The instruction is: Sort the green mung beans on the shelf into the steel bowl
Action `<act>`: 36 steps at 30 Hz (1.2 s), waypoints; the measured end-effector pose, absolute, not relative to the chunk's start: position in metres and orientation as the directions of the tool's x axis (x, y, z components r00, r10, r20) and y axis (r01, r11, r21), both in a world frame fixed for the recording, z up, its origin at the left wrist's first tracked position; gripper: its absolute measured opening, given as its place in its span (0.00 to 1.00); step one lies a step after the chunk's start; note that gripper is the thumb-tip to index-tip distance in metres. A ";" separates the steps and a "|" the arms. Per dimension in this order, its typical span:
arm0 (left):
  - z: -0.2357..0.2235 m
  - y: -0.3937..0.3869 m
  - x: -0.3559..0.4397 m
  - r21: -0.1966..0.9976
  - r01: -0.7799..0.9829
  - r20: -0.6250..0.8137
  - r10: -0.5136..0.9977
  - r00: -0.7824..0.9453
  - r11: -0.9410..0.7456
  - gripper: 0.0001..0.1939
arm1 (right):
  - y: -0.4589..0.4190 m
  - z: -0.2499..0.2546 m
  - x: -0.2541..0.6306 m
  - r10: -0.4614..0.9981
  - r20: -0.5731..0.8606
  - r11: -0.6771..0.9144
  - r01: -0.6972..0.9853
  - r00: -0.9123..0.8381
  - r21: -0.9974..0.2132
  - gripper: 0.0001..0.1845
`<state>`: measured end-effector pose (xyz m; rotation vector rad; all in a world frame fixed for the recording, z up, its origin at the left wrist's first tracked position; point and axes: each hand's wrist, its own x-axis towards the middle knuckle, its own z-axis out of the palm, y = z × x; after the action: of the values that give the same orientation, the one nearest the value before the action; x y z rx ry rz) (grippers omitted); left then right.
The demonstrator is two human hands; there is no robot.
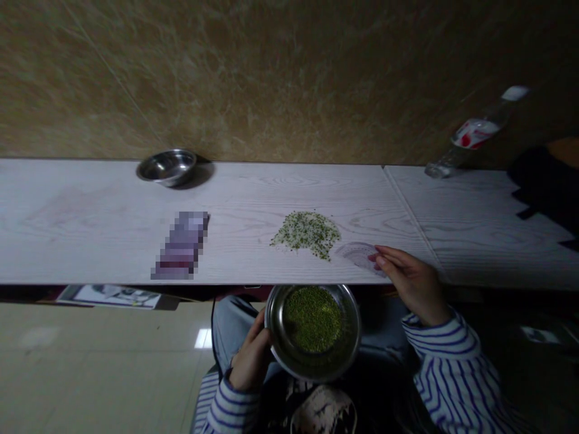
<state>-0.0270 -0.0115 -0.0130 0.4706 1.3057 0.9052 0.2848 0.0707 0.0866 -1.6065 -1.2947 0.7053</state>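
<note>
My left hand (254, 357) grips the left rim of a metal bowl (351, 337), held over my lap just below the table's front edge. Small green beans (313, 318), perhaps mung beans, cover its bottom. Between thumb and fingers, my right hand (414, 282) pinches a clear plastic protractor (359, 254), held low at the tabletop. Just left of the protractor spreads a pile of green beans mixed with white grains (307, 232). The protractor's curved edge is close to the pile; whether it touches the wood I cannot tell.
A second metal bowl (166, 167) stands by the wall at the back left. In front of it lies a flat, pixelated object (181, 246). A clear bottle (474, 134) with a white cap stands at the back right, near a dark item (549, 181).
</note>
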 end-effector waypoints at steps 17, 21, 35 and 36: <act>0.012 0.005 -0.009 0.657 -0.435 -0.686 0.727 -0.007 0.616 0.40 | 0.132 0.084 0.271 0.973 0.148 0.219 0.503 -0.178 -0.836 0.13; 0.011 0.005 -0.009 0.658 -0.438 -0.675 0.737 0.016 0.612 0.40 | 0.151 0.084 0.262 0.964 0.149 0.241 0.486 -0.222 -0.840 0.14; -0.008 0.008 -0.006 0.659 -0.442 -0.697 0.715 -0.054 0.609 0.45 | 0.195 0.083 0.248 0.953 0.152 0.255 0.421 -0.262 -0.871 0.12; -0.009 0.008 -0.005 0.656 -0.449 -0.698 0.715 -0.053 0.607 0.45 | 0.194 0.083 0.249 0.957 0.149 0.241 0.396 -0.249 -0.886 0.12</act>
<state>-0.0052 0.0076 -0.0086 0.2545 1.3152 0.9628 0.2495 0.1943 0.0826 -1.2487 -1.7799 0.9675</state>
